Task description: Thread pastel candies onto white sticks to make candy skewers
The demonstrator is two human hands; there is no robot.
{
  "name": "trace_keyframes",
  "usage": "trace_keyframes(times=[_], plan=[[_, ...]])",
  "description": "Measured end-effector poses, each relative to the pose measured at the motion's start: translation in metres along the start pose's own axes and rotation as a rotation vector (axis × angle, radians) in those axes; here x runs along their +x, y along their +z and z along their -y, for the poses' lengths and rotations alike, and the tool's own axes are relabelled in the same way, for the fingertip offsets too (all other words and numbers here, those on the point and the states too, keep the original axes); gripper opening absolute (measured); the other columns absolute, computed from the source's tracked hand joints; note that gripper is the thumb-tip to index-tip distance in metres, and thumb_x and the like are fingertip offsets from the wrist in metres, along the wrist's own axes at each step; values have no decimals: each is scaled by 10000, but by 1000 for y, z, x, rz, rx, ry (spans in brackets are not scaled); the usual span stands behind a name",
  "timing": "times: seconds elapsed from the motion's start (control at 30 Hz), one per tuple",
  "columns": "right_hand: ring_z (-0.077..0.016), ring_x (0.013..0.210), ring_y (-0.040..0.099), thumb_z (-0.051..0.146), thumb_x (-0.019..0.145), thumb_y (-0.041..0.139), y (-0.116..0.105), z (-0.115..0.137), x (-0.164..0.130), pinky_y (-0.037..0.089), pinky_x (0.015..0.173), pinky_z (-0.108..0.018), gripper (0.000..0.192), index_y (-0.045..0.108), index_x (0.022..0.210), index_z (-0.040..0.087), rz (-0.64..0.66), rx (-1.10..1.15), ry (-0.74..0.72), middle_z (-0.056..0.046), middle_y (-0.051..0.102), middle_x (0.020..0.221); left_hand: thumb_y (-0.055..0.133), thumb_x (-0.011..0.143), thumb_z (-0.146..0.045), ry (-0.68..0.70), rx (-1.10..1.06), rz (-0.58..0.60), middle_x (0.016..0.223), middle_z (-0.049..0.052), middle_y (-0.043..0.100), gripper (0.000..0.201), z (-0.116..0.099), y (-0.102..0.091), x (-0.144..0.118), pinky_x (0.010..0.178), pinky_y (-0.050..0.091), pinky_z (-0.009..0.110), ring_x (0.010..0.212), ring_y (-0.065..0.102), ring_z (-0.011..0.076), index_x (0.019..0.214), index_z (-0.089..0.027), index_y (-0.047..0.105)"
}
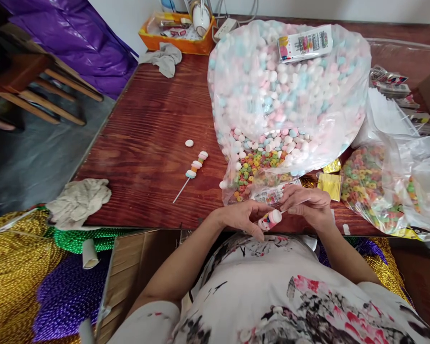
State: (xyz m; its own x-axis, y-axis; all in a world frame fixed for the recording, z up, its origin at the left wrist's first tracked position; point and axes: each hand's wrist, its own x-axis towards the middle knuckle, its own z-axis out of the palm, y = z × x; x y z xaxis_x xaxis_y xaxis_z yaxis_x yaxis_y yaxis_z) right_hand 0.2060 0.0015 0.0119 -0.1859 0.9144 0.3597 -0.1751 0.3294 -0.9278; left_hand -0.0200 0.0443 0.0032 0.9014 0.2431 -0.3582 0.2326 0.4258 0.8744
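Item: short stack of pink and white marshmallow pieces, held at the near table edge, at 6 o'clock from the large clear plastic bag of pastel marshmallows. Handling, as judged: keep pieces aligned, press gently to avoid crushing. Left hand: fingers curled, pinching the stack's lower end. Right hand: fingers closed on its upper end. 1 finished white-stick marshmallow skewer lies at 9 o'clock on the red-brown wooden table.

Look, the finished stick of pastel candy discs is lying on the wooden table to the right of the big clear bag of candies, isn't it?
Not quite. In the head view, the finished stick of pastel candy discs does lie on the wooden table, but to the left of the big clear bag of candies, not the right.
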Motion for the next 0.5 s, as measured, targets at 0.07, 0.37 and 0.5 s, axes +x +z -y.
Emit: trace_keyframes(times=[0.07, 0.37, 0.5], plan=[[-222, 787, 719, 327, 820, 820, -2, 3, 5, 569, 849, -440, 79, 760, 799, 279, 19, 20, -41, -18, 773, 741, 955, 497, -439, -74, -85, 133, 819, 20, 719, 564, 5, -3, 5, 684, 533, 268, 728, 648, 159, 923, -175, 697], [-214, 733, 697, 293, 850, 777, 0, 0, 9, 574, 776, -423, 182, 657, 723, 241, -131, -43, -21, -17, 727, 693, 881, 618, -447, 56, -23, -286, 565, -82, 447, 463, -4, 26, 13, 522, 333, 219, 531, 383, 69, 643, -170, 510], [-200, 721, 672, 324, 859, 755, 21, -12, 1, 563, 767, -402, 208, 627, 718, 240, -238, -114, -1, -6, 697, 682, 852, 662, -376, 136, 135, -558, 624, -66, 424, 402, -2, 35, 20, 564, 308, 226, 612, 363, 83, 644, -161, 512]])
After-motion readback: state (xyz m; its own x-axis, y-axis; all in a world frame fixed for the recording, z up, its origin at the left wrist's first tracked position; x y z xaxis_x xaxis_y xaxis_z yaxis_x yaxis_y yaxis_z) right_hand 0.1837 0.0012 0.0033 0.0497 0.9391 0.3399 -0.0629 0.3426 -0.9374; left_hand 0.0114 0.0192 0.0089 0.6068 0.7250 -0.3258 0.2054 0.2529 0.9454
